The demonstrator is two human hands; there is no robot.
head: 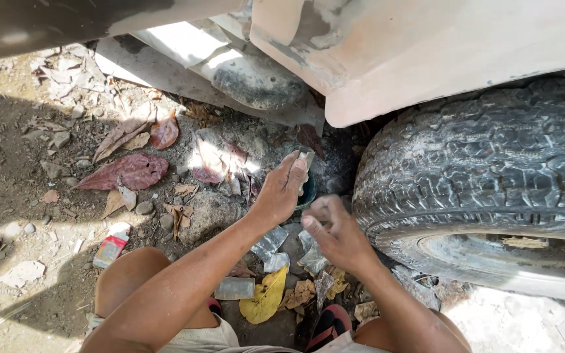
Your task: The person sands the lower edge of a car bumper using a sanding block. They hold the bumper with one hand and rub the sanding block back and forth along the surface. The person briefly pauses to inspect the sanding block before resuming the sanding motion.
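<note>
My left hand (pixel 281 189) grips a small flat scraper blade (pixel 305 163), its tip down in a small dark round tin (pixel 307 193) on the ground. My right hand (pixel 335 229) hovers just right of the tin, fingers loosely curled and blurred, holding nothing that I can make out. Both hands are low, beside the dusty tyre (pixel 485 176) of a vehicle. The vehicle's pale sanded body panel (pixel 426 59) hangs over the tyre. My knees show at the bottom of the view.
Bare dirt with dry red and brown leaves (pixel 129 171), stones and a yellow leaf (pixel 266 297). Scraps of clear plastic wrap (pixel 273 252) lie below my hands. A small red and white packet (pixel 111 248) lies left. My red sandal (pixel 327 323) is at the bottom.
</note>
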